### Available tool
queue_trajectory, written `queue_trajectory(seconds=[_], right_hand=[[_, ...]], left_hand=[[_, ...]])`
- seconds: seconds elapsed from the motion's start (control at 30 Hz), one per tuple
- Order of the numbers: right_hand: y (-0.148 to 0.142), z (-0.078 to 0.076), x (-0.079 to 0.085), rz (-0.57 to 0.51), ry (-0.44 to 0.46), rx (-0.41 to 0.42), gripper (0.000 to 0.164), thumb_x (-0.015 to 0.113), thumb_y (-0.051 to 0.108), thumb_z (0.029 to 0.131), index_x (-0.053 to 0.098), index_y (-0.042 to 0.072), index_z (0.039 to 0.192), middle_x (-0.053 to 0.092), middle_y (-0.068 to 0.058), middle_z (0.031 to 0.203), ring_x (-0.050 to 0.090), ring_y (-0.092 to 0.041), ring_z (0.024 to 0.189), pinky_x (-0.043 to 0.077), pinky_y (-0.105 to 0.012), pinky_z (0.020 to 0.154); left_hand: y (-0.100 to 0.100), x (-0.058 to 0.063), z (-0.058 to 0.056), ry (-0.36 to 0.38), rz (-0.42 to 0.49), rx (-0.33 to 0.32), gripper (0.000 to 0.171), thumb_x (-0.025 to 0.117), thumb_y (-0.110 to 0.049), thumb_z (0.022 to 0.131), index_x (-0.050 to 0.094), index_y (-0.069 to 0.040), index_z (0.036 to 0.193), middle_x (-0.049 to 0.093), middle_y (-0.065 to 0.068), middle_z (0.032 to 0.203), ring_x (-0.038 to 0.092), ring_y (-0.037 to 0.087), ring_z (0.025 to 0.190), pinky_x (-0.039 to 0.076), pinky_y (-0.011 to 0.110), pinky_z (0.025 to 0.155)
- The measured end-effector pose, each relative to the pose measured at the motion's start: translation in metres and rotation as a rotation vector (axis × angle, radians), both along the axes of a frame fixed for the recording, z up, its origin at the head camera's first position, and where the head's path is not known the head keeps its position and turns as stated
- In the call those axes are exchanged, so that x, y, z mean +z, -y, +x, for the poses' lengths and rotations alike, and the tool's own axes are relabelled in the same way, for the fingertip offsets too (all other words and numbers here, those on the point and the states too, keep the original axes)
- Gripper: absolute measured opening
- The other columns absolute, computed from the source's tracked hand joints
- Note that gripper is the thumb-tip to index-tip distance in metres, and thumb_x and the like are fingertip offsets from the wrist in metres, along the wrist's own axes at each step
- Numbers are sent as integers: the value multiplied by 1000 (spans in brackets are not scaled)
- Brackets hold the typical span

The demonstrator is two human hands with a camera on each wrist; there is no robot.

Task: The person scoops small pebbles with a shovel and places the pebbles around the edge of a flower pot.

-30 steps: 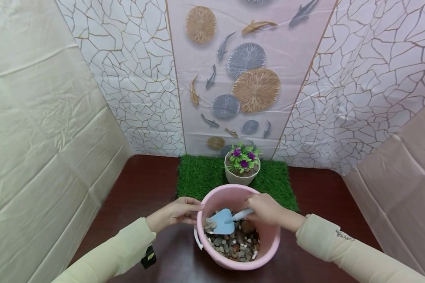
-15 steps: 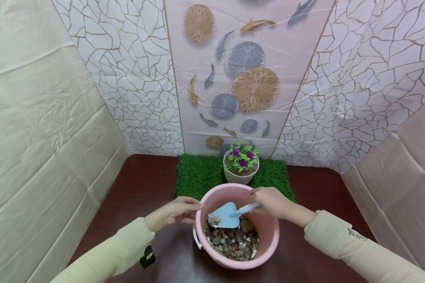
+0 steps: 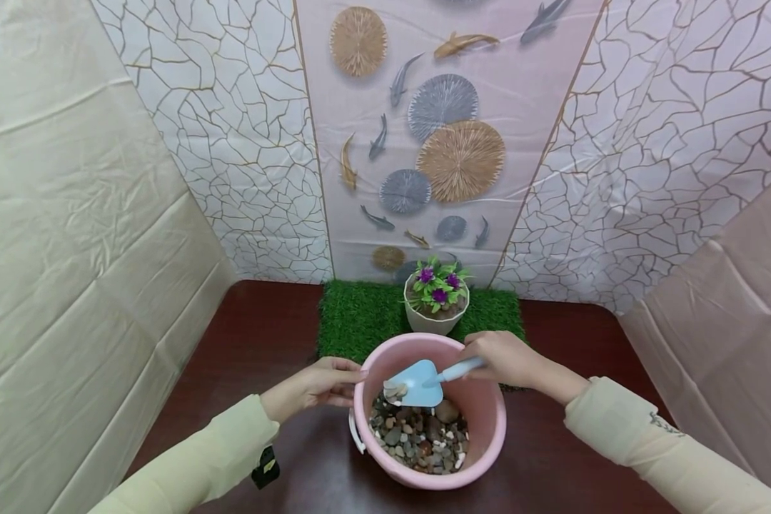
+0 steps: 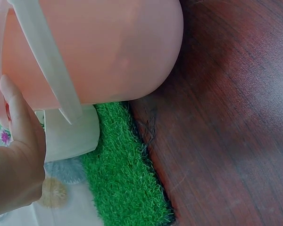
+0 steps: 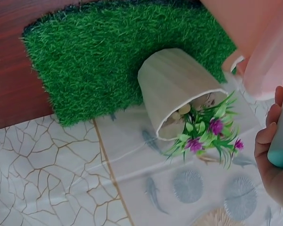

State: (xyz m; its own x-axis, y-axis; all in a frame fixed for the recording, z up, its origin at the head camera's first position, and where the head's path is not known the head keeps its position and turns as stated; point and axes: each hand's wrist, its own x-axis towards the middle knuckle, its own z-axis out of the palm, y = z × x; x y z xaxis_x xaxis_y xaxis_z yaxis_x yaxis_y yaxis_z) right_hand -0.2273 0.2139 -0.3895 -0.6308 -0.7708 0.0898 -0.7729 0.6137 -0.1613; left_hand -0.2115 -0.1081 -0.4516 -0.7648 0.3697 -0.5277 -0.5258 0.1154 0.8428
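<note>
Taking the clock from the middle of the pink bucket (image 3: 497,442) on the dark table (image 3: 257,335), a cream cloth wall (image 3: 103,300) stands well off at 10. A black object (image 3: 265,468) with a yellow patch shows below the left cuff at 8, its marking too small to read. The left hand (image 3: 318,385) pinches the bucket's rim at 10, and a white handle (image 3: 357,434) hangs outside at 8. The green mat (image 3: 358,321) spreads from 11 to 1, partly covered by the bucket. Inside, a blue trowel (image 3: 422,385) bears a few pebbles (image 3: 395,391) above the mixed stones (image 3: 417,439). The potted purple flowers (image 3: 438,295) stand just behind at 12. The right hand (image 3: 504,360) grips the trowel's handle at 1; the dark script-like mark (image 3: 667,425) on its sleeve is illegible. A beige-pink cloth wall (image 3: 719,343) rises at 2.
</note>
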Motion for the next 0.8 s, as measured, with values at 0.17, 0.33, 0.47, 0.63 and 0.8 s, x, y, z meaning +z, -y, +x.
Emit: queue_trajectory(seconds=[0.17, 0.33, 0.47, 0.63, 0.8], right_hand=[[-6, -3, 8, 3, 20, -15, 16, 80, 17, 73, 75, 18, 89, 63, 8, 80, 60, -7, 70, 51, -22, 58], [-13, -6, 19, 13, -2, -20, 11, 79, 18, 74, 74, 17, 84, 61, 9, 77, 57, -5, 66, 49, -21, 57], [-19, -10, 26, 7, -21, -29, 11, 78, 20, 76, 75, 15, 86, 61, 8, 76, 50, 0, 62, 45, -18, 54], [-27, -13, 33, 9, -26, -52, 13, 77, 20, 76, 74, 14, 87, 58, 9, 74, 44, 2, 60, 41, -17, 52], [-32, -15, 36, 24, -23, -78, 12, 77, 21, 77, 73, 15, 86, 56, 10, 74, 40, 3, 59, 38, -16, 51]], left_hand=[[0, 1, 0, 3, -3, 0, 27, 63, -14, 90, 60, 0, 113, 69, 2, 80, 66, 9, 66, 60, 24, 63], [0, 1, -1, 6, 9, -4, 25, 62, -14, 91, 60, -1, 111, 69, 1, 78, 67, 9, 66, 60, 24, 63], [0, -1, 0, -1, 15, -6, 25, 62, -14, 91, 60, -1, 111, 68, 1, 77, 67, 9, 67, 60, 24, 64], [1, -2, 0, -16, 31, -16, 25, 62, -14, 91, 60, 0, 112, 69, 2, 79, 67, 9, 68, 60, 25, 65], [1, -3, 0, -16, 31, -14, 25, 62, -14, 91, 60, 0, 112, 69, 2, 79, 67, 9, 67, 60, 24, 65]])
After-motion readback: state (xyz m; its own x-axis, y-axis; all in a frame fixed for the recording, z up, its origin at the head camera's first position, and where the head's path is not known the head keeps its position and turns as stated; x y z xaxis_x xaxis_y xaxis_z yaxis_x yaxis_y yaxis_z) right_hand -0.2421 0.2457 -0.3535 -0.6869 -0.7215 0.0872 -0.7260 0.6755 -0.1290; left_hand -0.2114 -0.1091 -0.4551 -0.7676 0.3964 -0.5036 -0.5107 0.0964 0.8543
